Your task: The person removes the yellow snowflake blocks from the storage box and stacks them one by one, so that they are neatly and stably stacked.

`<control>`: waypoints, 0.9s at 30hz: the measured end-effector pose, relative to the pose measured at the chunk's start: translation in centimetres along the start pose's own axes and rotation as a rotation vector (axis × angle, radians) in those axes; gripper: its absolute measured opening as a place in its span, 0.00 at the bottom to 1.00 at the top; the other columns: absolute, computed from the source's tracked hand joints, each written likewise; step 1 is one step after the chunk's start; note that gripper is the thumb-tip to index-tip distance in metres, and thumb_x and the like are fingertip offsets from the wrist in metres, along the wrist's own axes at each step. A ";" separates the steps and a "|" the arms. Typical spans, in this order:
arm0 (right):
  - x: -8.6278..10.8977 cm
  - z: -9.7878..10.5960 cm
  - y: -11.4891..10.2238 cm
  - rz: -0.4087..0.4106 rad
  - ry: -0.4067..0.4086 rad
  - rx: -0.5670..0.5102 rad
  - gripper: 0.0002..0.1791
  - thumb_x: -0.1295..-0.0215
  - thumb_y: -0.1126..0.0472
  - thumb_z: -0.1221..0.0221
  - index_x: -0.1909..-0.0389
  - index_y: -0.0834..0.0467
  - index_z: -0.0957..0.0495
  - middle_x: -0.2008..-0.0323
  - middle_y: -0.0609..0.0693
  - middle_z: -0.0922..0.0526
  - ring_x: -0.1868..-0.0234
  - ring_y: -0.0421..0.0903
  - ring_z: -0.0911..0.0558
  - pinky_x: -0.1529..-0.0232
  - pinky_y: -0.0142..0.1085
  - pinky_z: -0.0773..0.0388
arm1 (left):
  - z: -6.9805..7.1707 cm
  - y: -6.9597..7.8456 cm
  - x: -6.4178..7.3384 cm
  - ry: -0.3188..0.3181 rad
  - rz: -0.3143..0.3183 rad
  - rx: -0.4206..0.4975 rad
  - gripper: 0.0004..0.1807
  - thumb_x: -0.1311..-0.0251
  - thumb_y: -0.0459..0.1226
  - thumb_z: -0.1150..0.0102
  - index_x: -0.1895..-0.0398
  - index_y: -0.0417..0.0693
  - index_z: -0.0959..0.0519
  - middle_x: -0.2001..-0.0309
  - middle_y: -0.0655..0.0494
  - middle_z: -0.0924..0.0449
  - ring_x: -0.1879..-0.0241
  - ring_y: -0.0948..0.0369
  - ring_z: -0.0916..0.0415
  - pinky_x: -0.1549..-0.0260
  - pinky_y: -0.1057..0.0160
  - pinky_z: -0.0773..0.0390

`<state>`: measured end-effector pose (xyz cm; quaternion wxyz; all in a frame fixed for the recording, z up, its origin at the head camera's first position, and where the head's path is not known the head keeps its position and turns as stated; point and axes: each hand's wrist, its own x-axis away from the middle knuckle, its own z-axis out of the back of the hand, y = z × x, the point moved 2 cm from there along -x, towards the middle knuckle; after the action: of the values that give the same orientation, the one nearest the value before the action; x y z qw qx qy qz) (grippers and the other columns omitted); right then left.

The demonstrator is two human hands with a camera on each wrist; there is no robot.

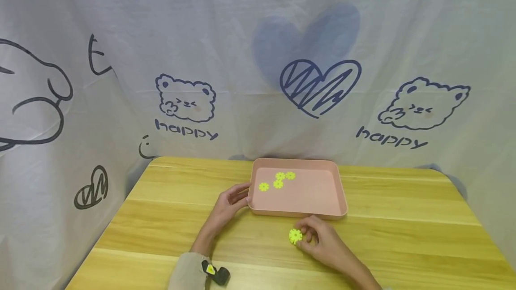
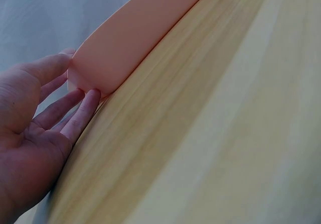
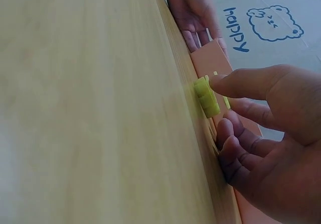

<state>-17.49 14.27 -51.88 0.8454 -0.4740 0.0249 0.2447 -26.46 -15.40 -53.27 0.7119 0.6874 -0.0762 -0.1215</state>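
A pink rectangular tray (image 1: 298, 214) sits at the back of the table. Several yellow-green snowflake discs (image 1: 264, 186) lie in its left half. My left hand (image 1: 226, 205) is at the tray's front left corner, thumb and fairly straight fingers touching its outer wall (image 2: 115, 43). In front of the tray, my right hand (image 1: 322, 241) pinches a yellow-green snowflake disc (image 1: 295, 236) between thumb and fingertips, just above the wood. Seen from the right wrist, the held disc (image 3: 206, 97) looks thick and ridged; I cannot tell whether it is more than one.
The light wooden table (image 1: 403, 236) reaches out on both sides of the tray. A white cloth (image 1: 242, 48) printed with bears, hearts and "happy" hangs behind it and along the left. A small black device (image 1: 217, 274) is on the left sleeve.
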 end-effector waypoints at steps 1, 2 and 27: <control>0.0 0.0 0.0 0.006 -0.003 0.000 0.18 0.46 0.70 0.27 0.54 0.60 0.18 0.65 0.46 0.23 0.68 0.43 0.22 0.70 0.32 0.21 | 0.0 0.0 0.0 0.000 0.000 0.001 0.26 0.30 0.30 0.38 0.30 0.37 0.28 0.30 0.41 0.29 0.31 0.44 0.31 0.36 0.57 0.25; 0.1 0.0 0.0 0.010 -0.006 0.001 0.18 0.46 0.70 0.27 0.54 0.60 0.18 0.65 0.46 0.23 0.68 0.43 0.22 0.70 0.32 0.21 | 0.0 0.0 0.0 0.000 0.000 0.003 0.26 0.30 0.30 0.38 0.30 0.37 0.28 0.30 0.40 0.29 0.31 0.44 0.31 0.36 0.57 0.25; 0.2 0.1 0.2 -0.015 -0.046 0.012 0.18 0.45 0.68 0.26 0.53 0.59 0.18 0.63 0.46 0.23 0.67 0.42 0.23 0.68 0.31 0.22 | 0.0 0.1 0.0 0.000 -0.006 -0.011 0.26 0.30 0.31 0.38 0.30 0.37 0.28 0.30 0.41 0.29 0.31 0.44 0.31 0.36 0.57 0.25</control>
<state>-17.40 14.49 -52.08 0.8503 -0.4635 0.0032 0.2492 -26.49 -15.38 -53.16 0.7154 0.6837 -0.0735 -0.1242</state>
